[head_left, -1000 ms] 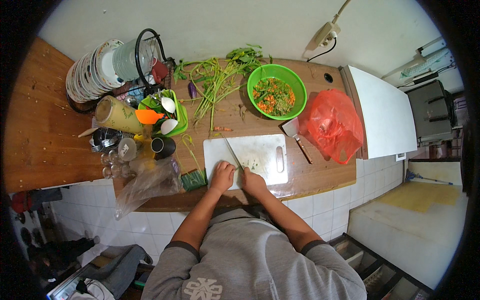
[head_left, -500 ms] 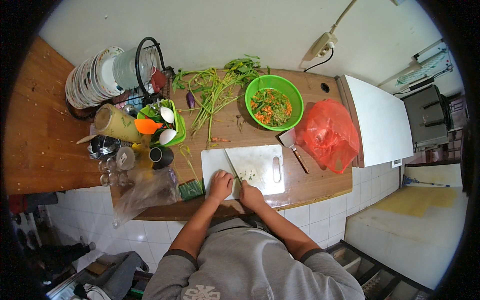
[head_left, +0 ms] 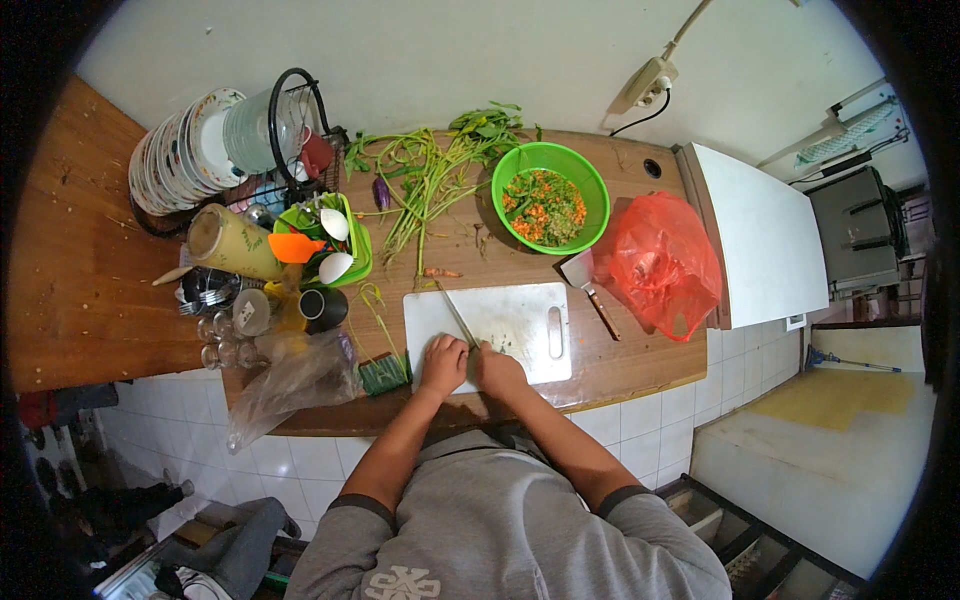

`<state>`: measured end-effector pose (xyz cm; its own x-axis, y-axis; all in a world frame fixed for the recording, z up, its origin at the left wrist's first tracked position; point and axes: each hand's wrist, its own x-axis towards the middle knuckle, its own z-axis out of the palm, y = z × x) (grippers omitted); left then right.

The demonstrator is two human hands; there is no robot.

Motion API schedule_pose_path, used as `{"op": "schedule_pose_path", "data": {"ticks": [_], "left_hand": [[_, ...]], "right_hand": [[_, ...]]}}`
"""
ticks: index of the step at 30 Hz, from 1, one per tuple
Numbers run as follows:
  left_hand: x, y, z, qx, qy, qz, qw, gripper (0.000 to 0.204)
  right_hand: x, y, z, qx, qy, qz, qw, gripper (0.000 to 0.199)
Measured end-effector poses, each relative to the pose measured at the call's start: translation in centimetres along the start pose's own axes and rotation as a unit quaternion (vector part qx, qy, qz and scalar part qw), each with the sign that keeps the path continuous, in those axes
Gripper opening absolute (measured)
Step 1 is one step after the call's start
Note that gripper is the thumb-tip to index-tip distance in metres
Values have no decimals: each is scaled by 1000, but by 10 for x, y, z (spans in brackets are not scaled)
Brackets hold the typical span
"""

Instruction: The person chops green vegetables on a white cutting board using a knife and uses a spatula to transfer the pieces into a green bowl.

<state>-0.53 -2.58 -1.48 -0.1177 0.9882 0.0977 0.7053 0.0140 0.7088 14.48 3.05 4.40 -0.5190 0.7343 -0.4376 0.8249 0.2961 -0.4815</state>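
Both your hands sit together at the near edge of the white plastic board [head_left: 500,325]. Your right hand [head_left: 497,371] is clenched on the knife [head_left: 460,322], its thin blade running away from you and a bit left. Your left hand [head_left: 443,362] presses down just left of the blade, probably pinning a few greens, though they're too small to be sure. Long stringy stalks [head_left: 425,185] lie well beyond the board, beside the glossy green bowl [head_left: 551,197].

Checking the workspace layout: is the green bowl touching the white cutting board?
Apart. The head view shows bare wooden counter between the green bowl and the white cutting board's top edge.
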Motion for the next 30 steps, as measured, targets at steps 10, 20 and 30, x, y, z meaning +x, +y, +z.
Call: {"op": "schedule_pose_path", "data": {"ticks": [10, 20, 30], "left_hand": [[2, 6, -2, 9, 17, 10, 1000, 9], [0, 1, -2, 5, 16, 9, 1000, 8], [1, 0, 2, 12, 4, -5, 1000, 11]], "right_hand": [[-3, 5, 17, 5, 25, -5, 1000, 22], [-8, -1, 6, 11, -40, 34, 999, 23], [3, 2, 21, 18, 30, -9, 999, 21]]}}
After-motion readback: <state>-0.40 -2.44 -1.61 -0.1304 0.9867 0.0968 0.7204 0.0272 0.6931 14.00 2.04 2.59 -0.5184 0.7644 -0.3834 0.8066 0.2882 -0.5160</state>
